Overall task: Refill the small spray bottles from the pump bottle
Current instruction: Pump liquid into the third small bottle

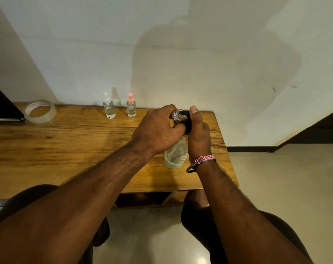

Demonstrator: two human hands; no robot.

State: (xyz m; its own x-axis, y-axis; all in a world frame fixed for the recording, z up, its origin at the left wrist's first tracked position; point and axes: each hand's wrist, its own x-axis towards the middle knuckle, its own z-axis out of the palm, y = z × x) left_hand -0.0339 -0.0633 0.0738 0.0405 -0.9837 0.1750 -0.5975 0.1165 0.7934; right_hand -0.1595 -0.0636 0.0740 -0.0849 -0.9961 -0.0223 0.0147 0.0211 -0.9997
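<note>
Head view puts us mid-refill, I'd say. Left hand (158, 128) is wrapped around an uncapped small spray bottle (176, 114), holding its open threaded neck right up at the black nozzle of the pump bottle (176, 151), which stands on the desk (66, 141) near the right end. Right hand (197, 138) is curled over the black pump head (186, 122) with the thumb sticking up, so it's gripping the pump, looks ready to press. Can't honestly tell how much liquid is in the held bottle since the fingers cover most of it. Back by the wall, two more small bottles stand side by side a little apart, one with a white sprayer (108, 107) and one with a pink sprayer (131, 106). Both are capped and have clear liquid in them, so my guess is those are already done and this is the last one, though they could just as well be waiting their turn. Still left for sure: pump it full and screw its sprayer back on. Tape roll (40, 111) sits off to the far left, not involved.
</note>
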